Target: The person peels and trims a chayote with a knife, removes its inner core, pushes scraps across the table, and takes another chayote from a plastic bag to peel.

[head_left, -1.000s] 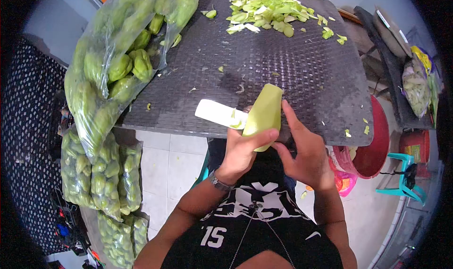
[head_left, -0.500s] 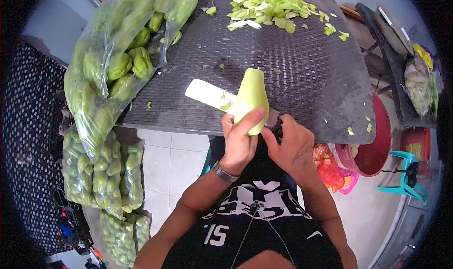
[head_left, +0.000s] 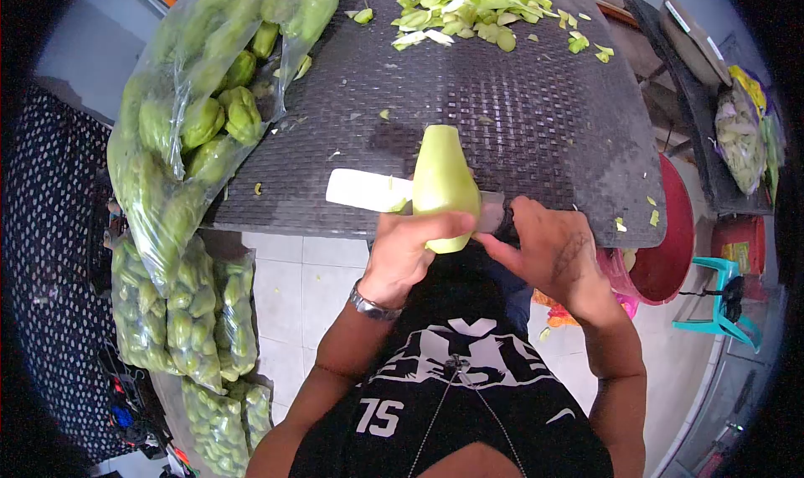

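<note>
My left hand (head_left: 406,256) grips a peeled, pale green chayote (head_left: 445,176), its thumb lying across the wide lower end. The narrow end points away from me, above the near edge of the table. In my right hand (head_left: 544,248) is the dark handle of a broad-bladed knife (head_left: 360,190). Its blade passes behind the chayote and comes out on the left, bright with glare. Bits of green peel cling to the blade. The chayote hides the middle of the blade, and the right fingers partly hide the handle.
A dark woven-pattern table (head_left: 536,143) lies ahead, with a heap of peelings (head_left: 469,9) at its far side. An open plastic bag of chayotes (head_left: 201,126) covers its left side. More filled bags (head_left: 188,310) stand below left. At right are a red tub (head_left: 670,252) and a teal stool (head_left: 720,306).
The knife blade has turned nearer to level. My right hand has moved right and slightly up with the handle. My left hand still grips the chayote, shifted slightly left.
</note>
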Demonstrator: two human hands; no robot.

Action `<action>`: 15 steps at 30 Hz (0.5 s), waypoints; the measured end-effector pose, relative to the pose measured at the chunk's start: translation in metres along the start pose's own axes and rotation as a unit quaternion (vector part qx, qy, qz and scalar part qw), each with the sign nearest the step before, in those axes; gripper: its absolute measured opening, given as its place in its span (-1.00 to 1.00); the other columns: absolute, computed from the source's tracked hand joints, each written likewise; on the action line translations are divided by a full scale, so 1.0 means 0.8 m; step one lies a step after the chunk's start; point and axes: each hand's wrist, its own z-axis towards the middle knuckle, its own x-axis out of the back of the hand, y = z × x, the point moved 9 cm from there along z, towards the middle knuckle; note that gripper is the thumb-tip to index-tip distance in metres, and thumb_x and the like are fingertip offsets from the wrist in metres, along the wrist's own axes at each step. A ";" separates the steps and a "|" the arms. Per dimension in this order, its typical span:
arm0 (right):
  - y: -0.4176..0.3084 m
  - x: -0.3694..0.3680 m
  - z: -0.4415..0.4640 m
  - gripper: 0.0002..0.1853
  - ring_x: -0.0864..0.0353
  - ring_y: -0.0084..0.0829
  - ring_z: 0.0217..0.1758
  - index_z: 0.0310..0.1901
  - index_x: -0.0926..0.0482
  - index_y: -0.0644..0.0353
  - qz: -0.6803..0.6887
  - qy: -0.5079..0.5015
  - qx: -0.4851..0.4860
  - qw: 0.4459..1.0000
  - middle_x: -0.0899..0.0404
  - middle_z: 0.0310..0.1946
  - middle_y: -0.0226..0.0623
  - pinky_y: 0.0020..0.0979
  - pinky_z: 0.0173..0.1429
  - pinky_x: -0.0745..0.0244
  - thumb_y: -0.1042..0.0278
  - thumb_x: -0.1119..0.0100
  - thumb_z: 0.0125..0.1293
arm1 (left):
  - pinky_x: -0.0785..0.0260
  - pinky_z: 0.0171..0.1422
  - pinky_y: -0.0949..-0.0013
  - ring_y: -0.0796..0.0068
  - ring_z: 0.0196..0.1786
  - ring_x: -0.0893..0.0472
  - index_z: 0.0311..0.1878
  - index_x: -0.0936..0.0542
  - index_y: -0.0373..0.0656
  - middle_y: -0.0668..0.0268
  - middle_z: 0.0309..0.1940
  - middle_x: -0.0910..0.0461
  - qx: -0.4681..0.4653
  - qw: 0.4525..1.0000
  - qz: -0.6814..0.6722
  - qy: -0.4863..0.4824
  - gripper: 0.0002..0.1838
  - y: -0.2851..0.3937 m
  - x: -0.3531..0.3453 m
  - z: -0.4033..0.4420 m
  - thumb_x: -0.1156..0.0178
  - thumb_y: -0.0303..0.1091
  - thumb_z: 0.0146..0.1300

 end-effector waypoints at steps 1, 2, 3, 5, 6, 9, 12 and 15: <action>0.000 0.001 0.001 -0.45 -0.72 0.00 -0.48 -0.33 -0.50 0.17 -0.010 -0.009 0.006 1.000 -0.64 -0.53 -0.13 -0.05 -0.40 -0.62 -0.25 -0.31 0.33 | -0.47 0.33 0.21 0.23 0.17 -0.64 0.32 -0.48 -0.37 0.12 0.14 -0.63 0.000 1.000 0.009 -0.002 -0.30 0.001 0.000 -0.001 -0.33 -0.62 0.00; -0.001 0.003 0.002 -0.46 -0.71 0.00 -0.49 -0.33 -0.50 0.16 -0.021 -0.016 0.005 1.000 -0.64 -0.54 -0.15 -0.05 -0.41 -0.61 -0.26 -0.30 0.33 | -0.46 0.34 0.20 0.23 0.18 -0.64 0.33 -0.48 -0.37 0.12 0.15 -0.63 -0.001 1.000 0.019 -0.003 -0.28 0.002 0.000 -0.003 -0.34 -0.60 -0.02; -0.001 0.005 0.004 -0.46 -0.71 -0.01 -0.50 -0.33 -0.50 0.16 -0.032 -0.023 0.004 0.999 -0.64 -0.54 -0.16 -0.05 -0.42 -0.61 -0.26 -0.30 0.34 | -0.45 0.35 0.20 0.23 0.19 -0.63 0.33 -0.48 -0.37 0.12 0.15 -0.62 0.003 1.000 0.018 -0.007 -0.27 0.003 -0.001 -0.003 -0.34 -0.59 -0.02; -0.001 0.007 0.009 -0.46 -0.71 -0.03 -0.51 -0.33 -0.50 0.15 -0.045 -0.018 0.008 0.999 -0.64 -0.55 -0.18 -0.06 -0.43 -0.61 -0.26 -0.29 0.34 | -0.43 0.37 0.21 0.23 0.20 -0.62 0.34 -0.47 -0.36 0.12 0.15 -0.62 0.011 1.000 0.016 -0.013 -0.26 0.003 -0.002 -0.006 -0.34 -0.56 -0.04; 0.000 0.008 0.010 -0.46 -0.71 -0.05 -0.51 -0.33 -0.50 0.14 -0.046 -0.008 0.012 0.999 -0.63 -0.55 -0.20 -0.08 -0.43 -0.61 -0.27 -0.29 0.34 | -0.42 0.38 0.21 0.22 0.20 -0.61 0.34 -0.46 -0.36 0.12 0.15 -0.61 0.012 1.000 0.008 -0.004 -0.26 0.002 0.000 -0.007 -0.34 -0.56 -0.03; -0.001 0.008 0.007 -0.47 -0.71 -0.09 -0.51 -0.33 -0.49 0.12 -0.027 0.043 0.017 0.999 -0.61 -0.56 -0.23 -0.12 -0.45 -0.60 -0.27 -0.30 0.33 | -0.42 0.38 0.22 0.22 0.21 -0.60 0.34 -0.45 -0.36 0.12 0.15 -0.60 -0.019 0.999 -0.027 0.021 -0.26 -0.004 0.001 -0.005 -0.33 -0.57 -0.02; -0.005 -0.004 0.003 -0.47 -0.70 -0.12 -0.52 -0.35 -0.48 0.10 0.005 0.075 -0.005 0.997 -0.59 -0.56 -0.25 -0.14 -0.46 -0.58 -0.28 -0.31 0.32 | -0.43 0.36 0.23 0.24 0.22 -0.59 0.34 -0.43 -0.36 0.11 0.16 -0.57 -0.093 0.991 -0.081 0.048 -0.29 -0.012 0.000 -0.003 -0.31 -0.59 0.02; 0.000 -0.012 0.006 -0.47 -0.71 -0.11 -0.51 -0.37 -0.47 0.10 0.006 0.082 -0.015 0.997 -0.60 -0.56 -0.24 -0.14 -0.46 -0.58 -0.27 -0.32 0.31 | -0.45 0.33 0.26 0.27 0.18 -0.61 0.30 -0.47 -0.35 0.13 0.12 -0.60 -0.090 0.993 -0.056 0.046 -0.34 -0.007 0.000 0.003 -0.30 -0.61 0.04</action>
